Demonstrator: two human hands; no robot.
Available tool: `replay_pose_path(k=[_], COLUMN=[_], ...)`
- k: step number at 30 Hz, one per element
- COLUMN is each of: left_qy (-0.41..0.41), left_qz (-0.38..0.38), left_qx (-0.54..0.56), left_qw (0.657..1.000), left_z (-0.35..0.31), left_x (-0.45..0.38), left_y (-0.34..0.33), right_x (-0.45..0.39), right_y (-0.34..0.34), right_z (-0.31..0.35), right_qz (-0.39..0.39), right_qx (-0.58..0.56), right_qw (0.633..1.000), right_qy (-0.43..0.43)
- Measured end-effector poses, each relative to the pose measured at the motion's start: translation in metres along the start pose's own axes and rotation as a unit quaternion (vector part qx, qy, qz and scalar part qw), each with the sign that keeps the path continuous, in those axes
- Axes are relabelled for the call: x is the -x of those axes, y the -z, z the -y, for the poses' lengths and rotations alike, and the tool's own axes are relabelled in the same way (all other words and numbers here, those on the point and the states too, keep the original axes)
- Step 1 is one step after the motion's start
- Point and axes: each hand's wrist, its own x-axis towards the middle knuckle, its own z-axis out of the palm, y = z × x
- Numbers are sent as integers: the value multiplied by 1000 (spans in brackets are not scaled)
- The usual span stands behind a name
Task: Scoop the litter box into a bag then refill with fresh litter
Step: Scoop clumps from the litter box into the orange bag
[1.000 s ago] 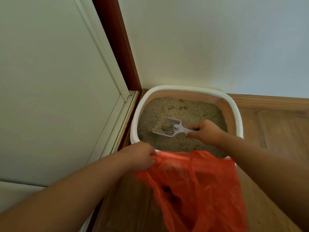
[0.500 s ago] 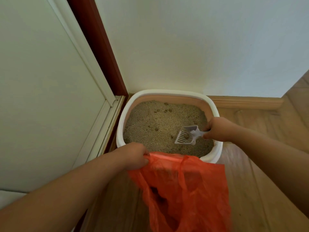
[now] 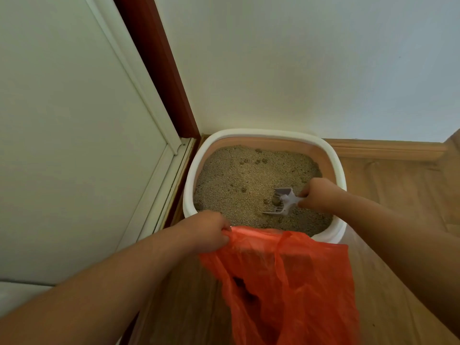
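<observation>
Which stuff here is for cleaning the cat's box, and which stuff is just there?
For the job: litter box, litter, clumps, scoop in right hand, orange bag in left hand.

Just there: door, wall, baseboard, wooden floor.

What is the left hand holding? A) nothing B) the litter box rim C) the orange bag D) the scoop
C: the left hand grips the edge of the orange bag, while the right hand holds the scoop.
</observation>
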Motion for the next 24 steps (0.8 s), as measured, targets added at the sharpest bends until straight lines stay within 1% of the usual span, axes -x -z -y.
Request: replay_pose_path(k=[4, 7, 13, 24], left_qy=[6, 15, 23, 41], left_qz=[-3, -2, -5, -32], left_qx=[19, 30, 47, 65], left_qw=[1000, 999, 999, 997], left_z=[7, 13, 20, 23], left_x=[1, 2, 6, 10], left_y=[1, -1, -3, -3], right_x=[-13, -25, -43, -51], right_y=[-12, -16, -28, -55], right_z=[12, 22, 41, 78], right_qz=[-3, -9, 0, 22], right_qx=[-38, -37, -32, -113], right_qw=[999, 997, 993, 983], right_qy=[33, 68, 110, 144])
